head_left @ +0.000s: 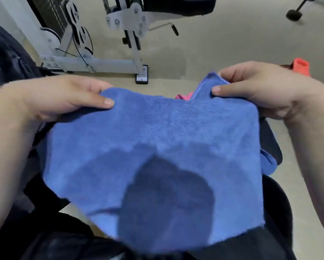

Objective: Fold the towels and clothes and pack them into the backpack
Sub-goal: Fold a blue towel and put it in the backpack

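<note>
1. two hands hold one blue towel (153, 143), which lies spread over the lap at the centre of the view; its far edge is lifted and its near edge hangs toward 6 o'clock.
2. left hand (63, 98), at 10 o'clock of the towel: thumb on top, fingers curled beneath, pinching the far left corner.
3. right hand (260, 91), at 2 o'clock of the towel: thumb and fingers pinch the far right corner, where a stitched hem turns up.
4. step in hand, as judged: folding this towel; how many folds it already has cannot be told, and packing is not yet begun.
5. next move, as judged: bring the two far corners toward 6 o'clock onto the near edge, keeping both pinches level so the soft cloth does not skew.
6. pink cloth (184, 95) shows at 12 o'clock behind the towel; an orange item (300, 69) lies on the floor (213, 53) at 2 o'clock.
7. dark fabric (7, 59) at 9 o'clock may be the backpack; this cannot be told.
</note>
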The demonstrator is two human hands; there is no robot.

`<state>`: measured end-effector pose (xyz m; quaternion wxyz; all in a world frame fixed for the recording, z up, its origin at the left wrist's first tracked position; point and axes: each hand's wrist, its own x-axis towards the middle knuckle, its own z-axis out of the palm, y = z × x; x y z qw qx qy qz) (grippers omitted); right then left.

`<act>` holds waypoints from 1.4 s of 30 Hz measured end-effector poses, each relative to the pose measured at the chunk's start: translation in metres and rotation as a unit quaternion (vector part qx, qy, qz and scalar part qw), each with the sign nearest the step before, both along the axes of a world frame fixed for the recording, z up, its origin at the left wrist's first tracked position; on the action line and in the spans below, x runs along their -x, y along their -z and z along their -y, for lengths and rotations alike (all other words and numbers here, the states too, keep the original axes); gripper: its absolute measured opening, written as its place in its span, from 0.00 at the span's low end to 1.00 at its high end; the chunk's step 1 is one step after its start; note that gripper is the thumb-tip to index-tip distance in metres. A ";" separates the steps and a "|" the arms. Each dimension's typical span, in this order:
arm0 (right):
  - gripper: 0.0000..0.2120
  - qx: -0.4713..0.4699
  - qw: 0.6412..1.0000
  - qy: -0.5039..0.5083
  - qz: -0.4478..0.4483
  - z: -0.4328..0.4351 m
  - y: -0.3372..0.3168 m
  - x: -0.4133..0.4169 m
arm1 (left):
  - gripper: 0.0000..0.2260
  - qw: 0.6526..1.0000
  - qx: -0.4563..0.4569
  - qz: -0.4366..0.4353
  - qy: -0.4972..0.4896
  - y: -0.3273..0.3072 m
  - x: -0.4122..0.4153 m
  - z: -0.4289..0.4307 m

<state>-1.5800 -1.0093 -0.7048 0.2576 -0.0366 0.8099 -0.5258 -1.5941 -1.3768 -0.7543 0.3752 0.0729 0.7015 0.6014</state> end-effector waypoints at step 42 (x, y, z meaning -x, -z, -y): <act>0.13 -0.410 0.892 0.083 -0.172 -0.020 0.157 -0.049 | 0.51 0.762 0.487 -0.412 0.116 0.168 -0.028 -0.141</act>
